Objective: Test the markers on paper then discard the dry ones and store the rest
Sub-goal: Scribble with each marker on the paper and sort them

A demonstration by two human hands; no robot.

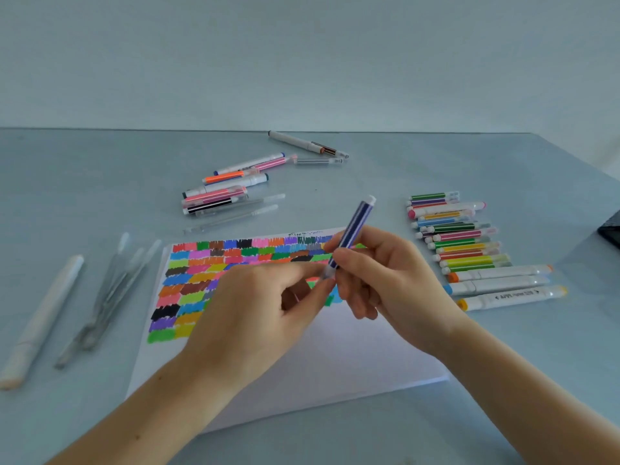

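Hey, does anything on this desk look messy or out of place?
Mostly tidy. The row of colourful striped markers lies parallel, but the pale marker with a brown band lies askew, alone near the grey table's far edge.

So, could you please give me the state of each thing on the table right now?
Blue marker: tilted, held over the paper by both hands.
Right hand: grips its barrel.
Left hand: pinches its lower end.
Paper: flat, top part filled with swatches.
Right row: capped, side by side.
Far pile: loose, capped.

Marker rows [469,243] flank paper [335,357]; near table [503,397] bare.
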